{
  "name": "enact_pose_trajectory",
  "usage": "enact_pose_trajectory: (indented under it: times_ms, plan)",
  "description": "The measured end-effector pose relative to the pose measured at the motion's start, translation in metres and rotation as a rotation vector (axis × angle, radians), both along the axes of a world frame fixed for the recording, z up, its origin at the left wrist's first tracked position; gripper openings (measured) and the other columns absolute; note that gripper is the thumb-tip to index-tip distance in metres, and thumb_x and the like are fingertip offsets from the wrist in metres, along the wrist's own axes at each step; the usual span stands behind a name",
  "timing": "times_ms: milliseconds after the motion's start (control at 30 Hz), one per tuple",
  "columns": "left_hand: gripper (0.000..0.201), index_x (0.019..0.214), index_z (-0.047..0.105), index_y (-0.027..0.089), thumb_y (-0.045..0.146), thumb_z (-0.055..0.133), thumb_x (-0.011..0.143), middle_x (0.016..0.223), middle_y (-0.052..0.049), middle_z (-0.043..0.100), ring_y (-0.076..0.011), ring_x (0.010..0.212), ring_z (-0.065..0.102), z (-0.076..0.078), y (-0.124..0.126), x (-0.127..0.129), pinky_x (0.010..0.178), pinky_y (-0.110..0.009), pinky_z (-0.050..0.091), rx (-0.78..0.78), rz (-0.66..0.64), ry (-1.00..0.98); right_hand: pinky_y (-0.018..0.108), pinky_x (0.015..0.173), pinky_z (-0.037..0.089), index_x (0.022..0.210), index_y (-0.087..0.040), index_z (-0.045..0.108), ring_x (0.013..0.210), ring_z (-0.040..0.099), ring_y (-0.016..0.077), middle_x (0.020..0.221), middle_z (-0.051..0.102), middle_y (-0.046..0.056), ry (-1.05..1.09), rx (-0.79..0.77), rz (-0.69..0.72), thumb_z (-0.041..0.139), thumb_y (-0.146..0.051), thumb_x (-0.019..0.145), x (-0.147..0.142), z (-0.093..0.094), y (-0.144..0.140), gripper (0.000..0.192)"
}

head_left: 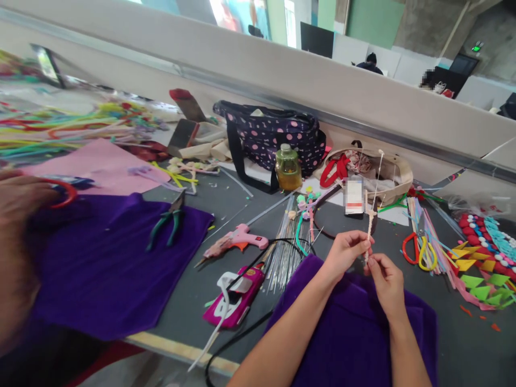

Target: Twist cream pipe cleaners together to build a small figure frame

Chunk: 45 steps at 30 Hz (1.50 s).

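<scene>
Stick: thin pale stem (pixel 374 204), long axis near upright, top end leaning slightly right and away toward the wall, lower end down between both hands; a small pale wrapped knot sits partway up.
Stick location: held in the air above the purple cloth (pixel 355 333) at the near table edge, right of centre.
Left hand: left hand (pixel 344 251), thumb and fingertips pinched narrow on the stem's lower part.
Right hand: right hand (pixel 386 279), fingers closed narrow on the stem's bottom end, just below and touching the left fingertips.
In front of hands: bundle of thin wires (pixel 284 258) lying flat, ends toward the person; black hoop (pixel 322 226) beyond it.
Left of hands: pink glue gun (pixel 237 239), its black cord running toward the near edge; pink toy car box (pixel 236 298); green-handled pliers (pixel 167 223) on a second purple cloth (pixel 100 269).
Right of hands: red and yellow scissors (pixel 419 251), coloured felt triangles (pixel 481 279), strings of pom-poms (pixel 484 236).
Behind: dotted dark bag (pixel 274 134), yellow-green bottle (pixel 287 167), open canvas bag (pixel 399 172).
Far left: another person's hand (pixel 20 215), blurred, at a red ring; grip unclear.
Obstruction: nothing covers the stem; only its gripped end is hidden by fingers.
</scene>
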<state>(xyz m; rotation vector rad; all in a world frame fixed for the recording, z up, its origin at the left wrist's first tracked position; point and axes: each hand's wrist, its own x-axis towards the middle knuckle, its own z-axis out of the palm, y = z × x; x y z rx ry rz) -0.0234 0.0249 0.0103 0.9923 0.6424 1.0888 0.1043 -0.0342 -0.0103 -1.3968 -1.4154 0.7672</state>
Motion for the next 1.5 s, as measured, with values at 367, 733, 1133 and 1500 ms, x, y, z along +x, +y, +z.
enact_pose_trajectory:
  times_ms: [367, 733, 1133, 1500]
  plan:
    - [0.032, 0.077, 0.067, 0.01, 0.04, 0.073, 0.068, 0.061, -0.004, 0.062, -0.0107, 0.054, 0.052, -0.006, 0.001, 0.004, 0.056, -0.023, 0.042, -0.028, 0.0, 0.024, 0.022, 0.054, 0.042, 0.08, -0.017, 0.064, 0.055, 0.053, 0.0133, 0.061, 0.059, -0.001, 0.002, 0.002, -0.057, 0.05, -0.039, 0.086, 0.0, -0.009, 0.002, 0.027]
    - [0.031, 0.076, 0.068, 0.009, 0.038, 0.076, 0.065, 0.059, -0.002, 0.061, -0.0091, 0.053, 0.051, -0.01, -0.002, 0.009, 0.056, -0.021, 0.039, -0.108, -0.013, 0.013, 0.023, 0.06, 0.039, 0.075, -0.019, 0.062, 0.059, 0.053, 0.0136, 0.062, 0.058, -0.001, -0.122, 0.139, -0.102, 0.047, -0.031, 0.089, -0.004, -0.011, 0.001, 0.024]
    - [0.028, 0.077, 0.067, 0.011, 0.036, 0.074, 0.067, 0.06, -0.002, 0.062, -0.0092, 0.055, 0.052, -0.006, -0.004, 0.008, 0.058, -0.02, 0.041, -0.085, 0.06, 0.027, 0.025, 0.058, 0.048, 0.08, -0.019, 0.062, 0.065, 0.057, 0.0156, 0.069, 0.059, 0.0, 0.291, -0.053, 0.037, 0.056, -0.045, 0.083, 0.0, -0.005, 0.003, 0.027]
    - [0.027, 0.074, 0.067, 0.012, 0.037, 0.076, 0.065, 0.063, -0.004, 0.065, -0.0111, 0.056, 0.054, -0.014, -0.002, 0.006, 0.057, -0.022, 0.042, -0.115, 0.105, 0.074, 0.027, 0.059, 0.052, 0.071, -0.016, 0.066, 0.065, 0.057, 0.0156, 0.067, 0.061, 0.002, 0.712, -0.231, 0.085, 0.073, -0.044, 0.07, 0.002, -0.021, 0.012, 0.029]
